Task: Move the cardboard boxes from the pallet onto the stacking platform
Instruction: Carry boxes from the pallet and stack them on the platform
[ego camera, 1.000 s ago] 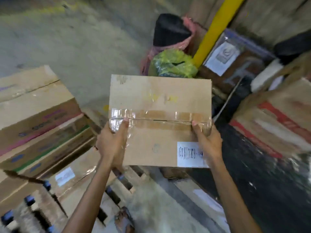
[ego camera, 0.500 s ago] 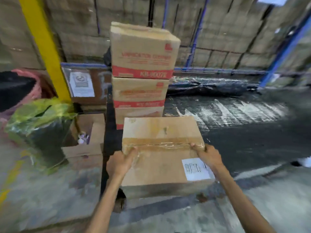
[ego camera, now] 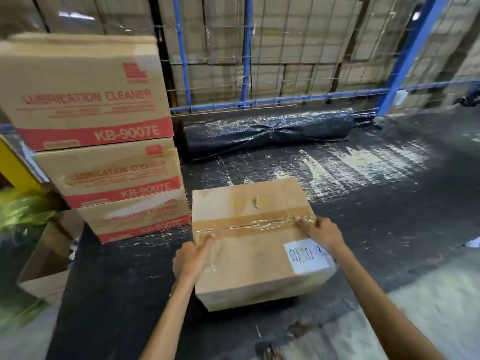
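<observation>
Head view: taped cardboard box (ego camera: 250, 245) is held just right of the three-box stack (ego camera: 104, 141) — over the black platform (ego camera: 363, 203).
Left hand (ego camera: 192, 258): clamped on the box's left edge.
Right hand (ego camera: 322, 233): clamped on its right edge.

A rolled-up bundle of black plastic sheeting (ego camera: 267, 132) lies along the foot of a blue-framed wire mesh fence (ego camera: 246, 74), and behind the mesh a wall of shrink-wrapped brown cartons (ego camera: 298, 40) fills the background. At the far left edge, a yellow post (ego camera: 13, 162) stands upright, with something crumpled and green (ego camera: 18, 211) blurred just below it. Lower down on the left, an open brown carton (ego camera: 49, 261) sits on the grey floor (ego camera: 439, 302), with small items inside that are too blurred to make out.
</observation>
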The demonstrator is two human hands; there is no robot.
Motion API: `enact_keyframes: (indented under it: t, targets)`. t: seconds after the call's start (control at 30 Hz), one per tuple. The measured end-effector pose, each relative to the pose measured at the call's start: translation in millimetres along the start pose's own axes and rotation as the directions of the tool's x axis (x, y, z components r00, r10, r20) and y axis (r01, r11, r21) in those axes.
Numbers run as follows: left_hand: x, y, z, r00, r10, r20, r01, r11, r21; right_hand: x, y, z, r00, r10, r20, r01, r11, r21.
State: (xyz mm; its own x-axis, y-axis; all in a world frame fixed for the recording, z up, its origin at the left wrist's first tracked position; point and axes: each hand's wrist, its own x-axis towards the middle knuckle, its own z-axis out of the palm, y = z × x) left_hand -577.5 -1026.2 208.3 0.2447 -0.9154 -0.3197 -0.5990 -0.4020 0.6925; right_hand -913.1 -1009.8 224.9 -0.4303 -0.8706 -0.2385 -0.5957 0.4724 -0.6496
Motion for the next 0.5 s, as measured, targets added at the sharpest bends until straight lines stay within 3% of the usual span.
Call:
enact_keyframes:
  t: [0.23,0.5]
  targets:
    - [85,71,63,0.993,-0.091,-0.08,0.087,0.994,-0.059,146,1,1,0.998,-0.006,0.07,0.0,0.996,0.087]
    - [184,129,79,0.986,-0.127,-0.105,0.121,0.991,-0.063,248,-38,2,0.992,-0.068,0.105,0.054,0.99,0.133]
